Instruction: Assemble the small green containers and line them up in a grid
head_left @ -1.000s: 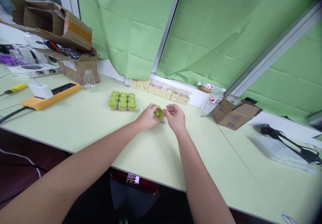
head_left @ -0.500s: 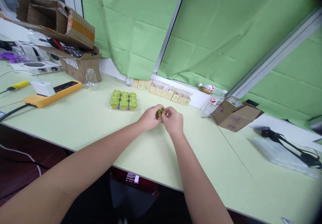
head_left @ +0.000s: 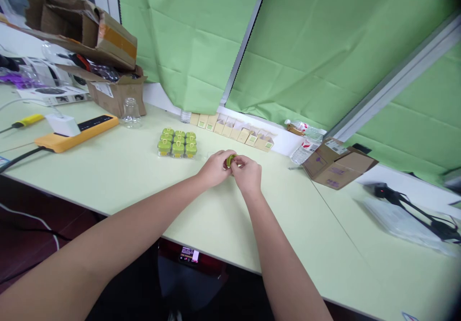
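Observation:
Between my two hands, above the middle of the table [head_left: 223, 225], is a small green lid [head_left: 230, 160], mostly covered by fingers. My left hand [head_left: 215, 168] wraps round it from the left. From the right, my right hand [head_left: 247, 171] pinches it with thumb and fingers. Whether a container sits under the lid is hidden. Left of my hands stands a tight block of small clear jars with green lids [head_left: 177, 143]. Behind, along the wall, runs a row of small beige boxes [head_left: 230, 128].
At the left lie an orange power strip [head_left: 77, 133] with a white plug, a yellow-handled screwdriver [head_left: 29, 120] and a clear glass jar [head_left: 130, 112]. Cardboard boxes [head_left: 118, 95] are stacked behind. To the right are plastic bottles [head_left: 304, 150], an open carton [head_left: 336, 162] and a black device [head_left: 414, 205].
Both hands stay almost in place around the green lid, which looks slightly turned in the fingers. The whole view has shifted a little.

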The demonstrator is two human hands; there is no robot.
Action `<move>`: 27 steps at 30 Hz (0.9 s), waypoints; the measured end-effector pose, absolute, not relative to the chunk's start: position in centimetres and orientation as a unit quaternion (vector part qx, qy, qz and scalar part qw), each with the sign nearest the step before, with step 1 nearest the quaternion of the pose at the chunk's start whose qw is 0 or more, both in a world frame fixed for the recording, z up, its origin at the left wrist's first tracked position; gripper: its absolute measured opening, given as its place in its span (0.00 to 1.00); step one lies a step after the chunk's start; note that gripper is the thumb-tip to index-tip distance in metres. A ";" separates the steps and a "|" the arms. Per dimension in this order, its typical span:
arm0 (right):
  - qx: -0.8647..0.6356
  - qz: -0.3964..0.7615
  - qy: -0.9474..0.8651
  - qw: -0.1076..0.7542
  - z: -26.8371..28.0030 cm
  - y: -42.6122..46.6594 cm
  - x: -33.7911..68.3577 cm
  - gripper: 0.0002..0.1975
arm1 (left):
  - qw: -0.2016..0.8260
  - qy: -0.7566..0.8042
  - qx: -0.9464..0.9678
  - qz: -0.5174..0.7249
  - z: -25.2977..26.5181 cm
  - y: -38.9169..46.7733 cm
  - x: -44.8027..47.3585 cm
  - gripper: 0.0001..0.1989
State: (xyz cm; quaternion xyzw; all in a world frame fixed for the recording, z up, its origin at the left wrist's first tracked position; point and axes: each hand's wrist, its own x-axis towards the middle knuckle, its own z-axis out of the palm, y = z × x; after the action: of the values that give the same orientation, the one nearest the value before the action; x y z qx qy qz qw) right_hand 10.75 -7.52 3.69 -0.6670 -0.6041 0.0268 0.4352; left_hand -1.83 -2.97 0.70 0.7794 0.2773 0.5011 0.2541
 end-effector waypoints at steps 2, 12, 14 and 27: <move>-0.663 0.026 -0.615 0.426 3.7 -7.5 10.8 0.08 | 0.256 0.273 0.780 0.501 0.7 -3.0 -1.9 0.22; -0.642 0.018 -0.628 0.438 3.3 -7.7 10.4 0.10 | 0.243 0.277 0.783 0.501 0.6 -3.1 -1.9 0.22; -0.637 0.022 -0.625 0.451 3.2 -7.6 10.4 0.10 | 0.256 0.264 0.778 0.509 0.5 -3.0 -1.8 0.23; -0.582 0.218 -0.553 0.554 2.7 -6.3 12.0 0.16 | 0.548 0.264 0.574 0.548 0.3 -0.5 -1.4 0.14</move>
State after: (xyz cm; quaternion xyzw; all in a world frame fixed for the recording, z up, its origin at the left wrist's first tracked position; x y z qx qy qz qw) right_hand 12.02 -6.27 2.73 -0.5825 -0.5530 0.2178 0.5545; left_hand -1.37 -0.52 0.32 0.5738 0.2644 0.5483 0.5480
